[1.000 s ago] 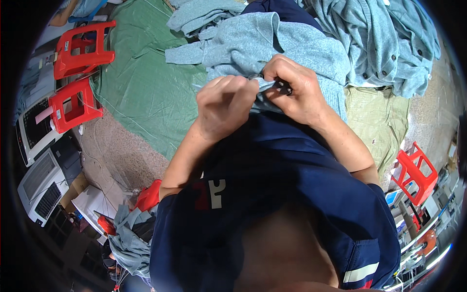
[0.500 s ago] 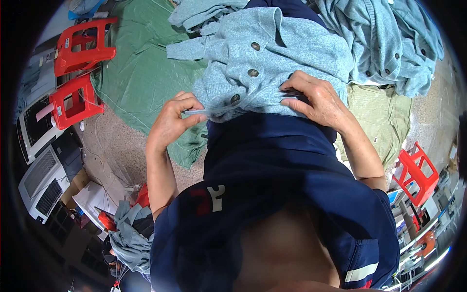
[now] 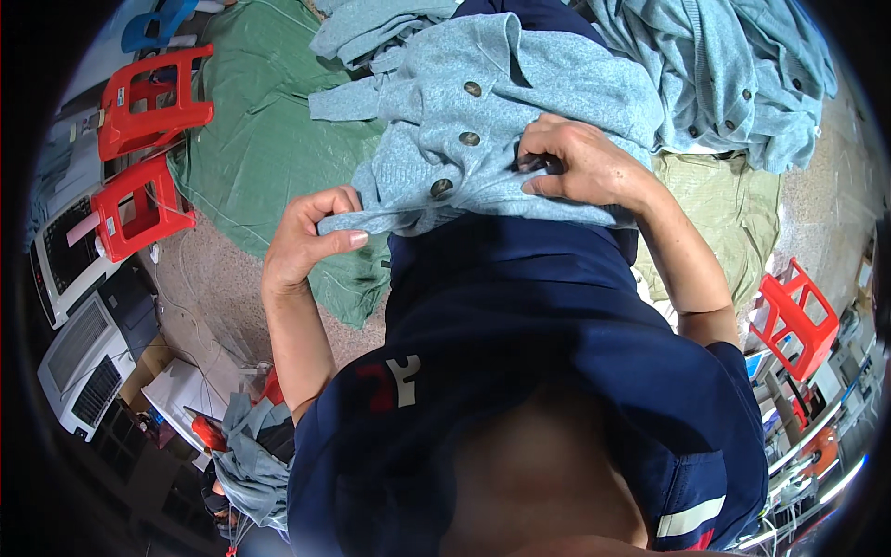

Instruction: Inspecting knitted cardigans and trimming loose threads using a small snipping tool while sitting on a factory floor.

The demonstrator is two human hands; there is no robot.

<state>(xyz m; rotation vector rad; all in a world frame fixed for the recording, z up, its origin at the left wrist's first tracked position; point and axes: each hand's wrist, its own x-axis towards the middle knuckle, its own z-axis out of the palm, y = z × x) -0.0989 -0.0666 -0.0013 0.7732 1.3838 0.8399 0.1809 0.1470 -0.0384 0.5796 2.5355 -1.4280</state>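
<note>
At far left: two red stools [image 3: 148, 123] beside a green sheet [image 3: 269, 121]. Left hand [image 3: 302, 243]: thumb below, fingers above, pinching the outer end of a gathered edge [image 3: 399, 223] of the light blue knitted cardigan [image 3: 418, 116]. Cardigan lies over the person's lap [image 3: 510, 251]; its bulk sits beyond the hands, away from the person, one sleeve [image 3: 343, 102] pointing left. Key relation: the gathered edge runs roughly left to right between the hands, its long axis rising slightly toward the right. A row of dark buttons [image 3: 470, 138] runs away from the person, across that line; the nearest one lies between the hands, about equally near both, the two farther ones closer to the right hand [image 3: 594, 169]. Right hand: thumb and fingers curved, tips apart at the knit, dark gap between; cannot tell whether anything is gripped. Farther right: pale green cloth [image 3: 719, 218], more blue knitwear [image 3: 715, 74] just beyond it.
</note>
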